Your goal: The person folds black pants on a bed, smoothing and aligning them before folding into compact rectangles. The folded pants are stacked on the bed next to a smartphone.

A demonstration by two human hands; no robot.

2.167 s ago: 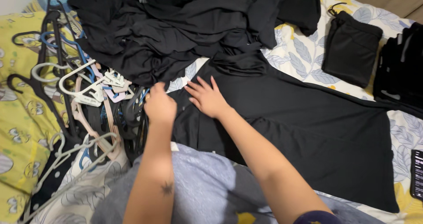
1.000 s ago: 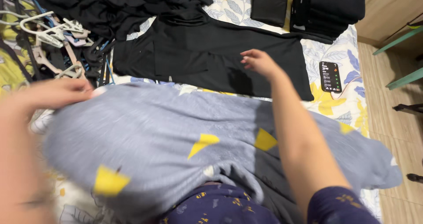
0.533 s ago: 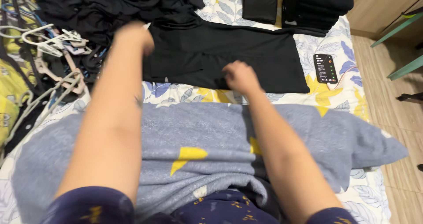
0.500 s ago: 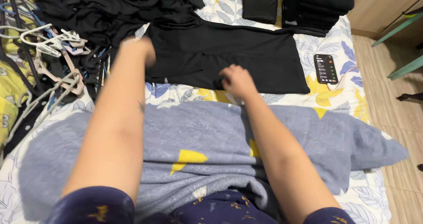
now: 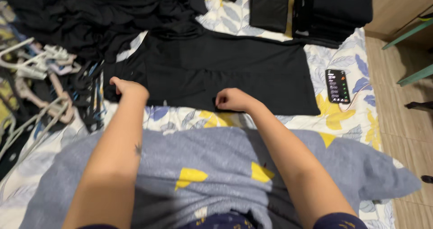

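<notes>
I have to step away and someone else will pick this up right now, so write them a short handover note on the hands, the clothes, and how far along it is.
Left hand: closed on the near left corner of the black garment.
Right hand: gripping the same garment's near edge, around its middle.
The garment lies spread flat on the floral bedsheet, beyond a grey pillow.
Done: a folded black piece and a stack of folded dark clothes sit at the far side.
Left: a heap of unfolded black clothes at the far left, beside loose hangers. A phone lies right of the garment.
</notes>
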